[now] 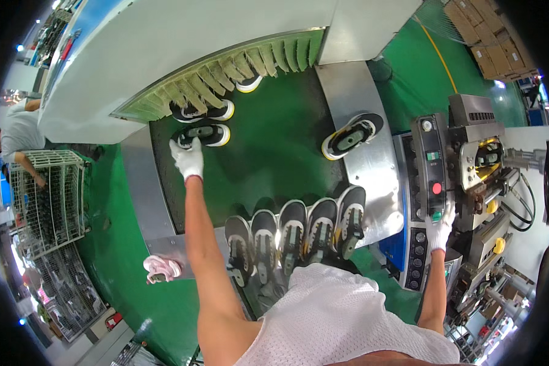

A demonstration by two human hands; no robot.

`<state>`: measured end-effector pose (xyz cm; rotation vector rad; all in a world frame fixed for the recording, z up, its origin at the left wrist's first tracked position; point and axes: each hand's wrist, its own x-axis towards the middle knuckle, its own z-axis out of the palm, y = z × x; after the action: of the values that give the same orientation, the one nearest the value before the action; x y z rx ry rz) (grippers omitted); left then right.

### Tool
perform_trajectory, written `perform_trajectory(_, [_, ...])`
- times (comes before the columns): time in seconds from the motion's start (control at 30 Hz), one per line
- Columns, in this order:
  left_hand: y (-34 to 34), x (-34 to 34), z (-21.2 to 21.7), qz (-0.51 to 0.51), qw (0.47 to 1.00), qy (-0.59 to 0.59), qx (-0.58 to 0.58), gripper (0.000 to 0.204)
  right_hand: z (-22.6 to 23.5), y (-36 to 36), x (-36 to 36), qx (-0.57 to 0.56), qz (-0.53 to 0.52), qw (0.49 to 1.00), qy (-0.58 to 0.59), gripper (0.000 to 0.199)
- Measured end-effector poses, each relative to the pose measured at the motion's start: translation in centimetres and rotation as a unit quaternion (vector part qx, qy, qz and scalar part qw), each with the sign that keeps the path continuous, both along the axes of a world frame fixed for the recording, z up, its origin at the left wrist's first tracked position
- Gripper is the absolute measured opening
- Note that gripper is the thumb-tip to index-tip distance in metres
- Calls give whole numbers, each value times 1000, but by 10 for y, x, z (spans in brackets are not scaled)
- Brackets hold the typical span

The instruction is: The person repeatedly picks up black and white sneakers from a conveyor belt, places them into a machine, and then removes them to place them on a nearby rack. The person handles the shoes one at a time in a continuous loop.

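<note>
- The black shoe with a yellow sole [202, 133] lies on its side on the green conveyor belt [274, 152], near the left edge of the belt and just in front of the green strip curtain [226, 76] of the grey tunnel machine [165, 43].
- The left hand [188, 157], in a white glove, lies on the near edge of this shoe; the grip is closing on the shoe's rim, but how firmly the fingers pinch it I cannot tell.
- A second shoe of the same kind [202, 112] lies just behind the first one, closer to the curtain, and a third shoe [249, 83] is half under the strips.
- Another black and yellow shoe [352, 135] lies apart, at the right edge of the belt, partly on the metal side plate [372, 177].
- A row of five shoes [296, 235] stands side by side at the near end of the belt, just before the person's body.
- The right hand [439, 227], also in a white glove, touches the control panel [432, 168] of the press machine [485, 165] on the right, below its red button; the fingers are bent against the panel and the grip holds nothing that I can see.
- A pink shoe [161, 268] lies on the metal corner at the left, well apart from the others.
- On the far left another person [18, 131] bends over a wire rack cart [49, 195].
</note>
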<state>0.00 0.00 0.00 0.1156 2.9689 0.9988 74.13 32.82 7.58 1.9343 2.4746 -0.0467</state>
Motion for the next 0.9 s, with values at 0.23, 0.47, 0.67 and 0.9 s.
perform_trajectory(0.23, [-9, -45, -70, -76, 980, 182, 9, 22, 11, -113, -22, -155, -44, 984, 79, 92])
perform_trajectory(0.47, [-3, 63, 39, -237, 946, 206, 76, 14, 49, -171, -167, -354, -29, 894, 272, 86])
perform_trajectory(0.67, [74, 279, 163, -531, 826, 58, 180, 11, 108, -194, -268, -147, 282, 922, 220, 90])
perform_trajectory(0.9, [149, 491, 256, -812, 515, -83, 262, 45, 88, -220, -72, -82, -98, 843, 523, 61])
